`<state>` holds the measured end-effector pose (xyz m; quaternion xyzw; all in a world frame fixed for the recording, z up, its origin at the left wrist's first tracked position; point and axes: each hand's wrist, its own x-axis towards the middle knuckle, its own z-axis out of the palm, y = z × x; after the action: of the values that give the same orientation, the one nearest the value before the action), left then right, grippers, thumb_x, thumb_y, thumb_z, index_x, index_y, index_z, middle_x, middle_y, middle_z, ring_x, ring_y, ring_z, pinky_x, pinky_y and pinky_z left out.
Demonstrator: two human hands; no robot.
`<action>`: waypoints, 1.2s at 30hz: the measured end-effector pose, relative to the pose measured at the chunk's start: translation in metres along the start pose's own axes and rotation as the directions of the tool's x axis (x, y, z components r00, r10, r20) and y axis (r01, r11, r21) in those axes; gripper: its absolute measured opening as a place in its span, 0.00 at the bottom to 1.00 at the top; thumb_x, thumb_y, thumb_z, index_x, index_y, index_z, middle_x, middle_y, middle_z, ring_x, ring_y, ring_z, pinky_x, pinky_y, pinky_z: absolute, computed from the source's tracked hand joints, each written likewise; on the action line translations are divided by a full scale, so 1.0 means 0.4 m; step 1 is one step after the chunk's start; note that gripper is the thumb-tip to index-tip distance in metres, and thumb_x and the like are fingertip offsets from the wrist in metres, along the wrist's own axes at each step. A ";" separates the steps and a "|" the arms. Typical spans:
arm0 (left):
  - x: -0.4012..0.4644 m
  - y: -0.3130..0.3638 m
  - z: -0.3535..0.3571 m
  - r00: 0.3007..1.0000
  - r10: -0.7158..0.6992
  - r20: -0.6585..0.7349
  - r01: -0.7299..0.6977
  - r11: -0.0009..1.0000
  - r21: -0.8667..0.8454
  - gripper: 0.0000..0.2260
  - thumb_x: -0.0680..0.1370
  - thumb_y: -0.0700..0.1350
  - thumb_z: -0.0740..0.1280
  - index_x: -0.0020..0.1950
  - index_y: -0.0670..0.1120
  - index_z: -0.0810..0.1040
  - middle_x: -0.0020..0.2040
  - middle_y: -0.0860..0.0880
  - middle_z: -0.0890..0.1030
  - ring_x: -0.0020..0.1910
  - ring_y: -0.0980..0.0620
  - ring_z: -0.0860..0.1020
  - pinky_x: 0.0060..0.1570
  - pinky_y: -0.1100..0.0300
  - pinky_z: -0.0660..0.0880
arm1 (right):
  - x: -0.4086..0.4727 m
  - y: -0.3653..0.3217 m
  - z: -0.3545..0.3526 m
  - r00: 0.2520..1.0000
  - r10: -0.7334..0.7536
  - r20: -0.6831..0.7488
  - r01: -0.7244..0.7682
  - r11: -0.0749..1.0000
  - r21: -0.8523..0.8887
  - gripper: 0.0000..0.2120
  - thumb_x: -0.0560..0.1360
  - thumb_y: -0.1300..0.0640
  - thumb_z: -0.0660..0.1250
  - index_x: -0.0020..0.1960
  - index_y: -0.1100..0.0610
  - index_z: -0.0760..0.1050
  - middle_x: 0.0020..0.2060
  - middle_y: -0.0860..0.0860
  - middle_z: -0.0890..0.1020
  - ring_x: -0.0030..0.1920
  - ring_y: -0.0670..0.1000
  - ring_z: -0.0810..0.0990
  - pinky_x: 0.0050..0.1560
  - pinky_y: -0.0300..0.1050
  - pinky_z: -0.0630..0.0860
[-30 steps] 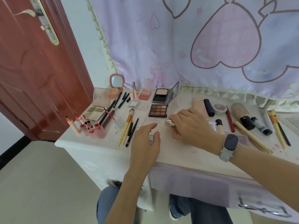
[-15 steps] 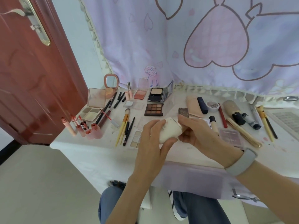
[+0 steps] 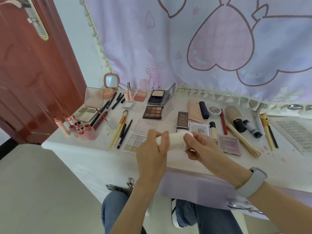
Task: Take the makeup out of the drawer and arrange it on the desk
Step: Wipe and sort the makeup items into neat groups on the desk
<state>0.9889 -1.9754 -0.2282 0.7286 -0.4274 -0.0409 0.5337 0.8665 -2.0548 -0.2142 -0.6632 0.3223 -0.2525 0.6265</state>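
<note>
1. Makeup, general: spread over the white counter (image 3: 94,159), which stands before a lilac curtain (image 3: 168,48) printed with pink hearts; a red-brown door (image 3: 33,85) stands to the left.
2. I see the left hand (image 3: 152,154) curled around the left end of a white rounded case (image 3: 175,140), held just above the counter's near-middle.
3. The right hand (image 3: 200,149) grips the right end of the same case, fingers curled; a grey wristband (image 3: 251,183) sits on that wrist.
4. Open pink palette with pale pans (image 3: 89,108), at the counter's left, lid raised.
5. Black compact (image 3: 157,97), open, at the back by the curtain; a brown nine-pan palette (image 3: 153,112) lies just in front of it.
6. Pastel highlighter palette (image 3: 135,142), flat on the counter, just left of my left hand and partly hidden by it.
7. Mauve palette (image 3: 229,145), closed, to the right of the right hand.
8. Dark slim box (image 3: 182,121), lying lengthwise behind the held case.
9. Round pink mirror compact (image 3: 111,81), upright at the back left.
10. Yellow-handled brushes (image 3: 119,129) and dark pencils, lying side by side between the pink palette and the pastel one.
11. Cluster of pink lip tubes (image 3: 81,129), at the left front corner.
</note>
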 end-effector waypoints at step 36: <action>-0.043 -0.053 -0.018 0.955 -0.274 0.112 0.293 0.925 -0.242 0.14 0.67 0.62 0.65 0.43 0.54 0.78 0.35 0.51 0.81 0.29 0.59 0.78 0.29 0.67 0.74 | 0.067 0.004 -0.015 0.990 -0.139 -0.006 0.139 0.989 0.048 0.06 0.74 0.66 0.64 0.44 0.56 0.73 0.50 0.49 0.80 0.40 0.41 0.80 0.43 0.33 0.77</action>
<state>0.9941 -1.9573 -0.2493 0.7057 -0.3287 -0.2000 0.5949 0.8799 -2.0789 -0.2171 -0.6684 0.2699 -0.3041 0.6229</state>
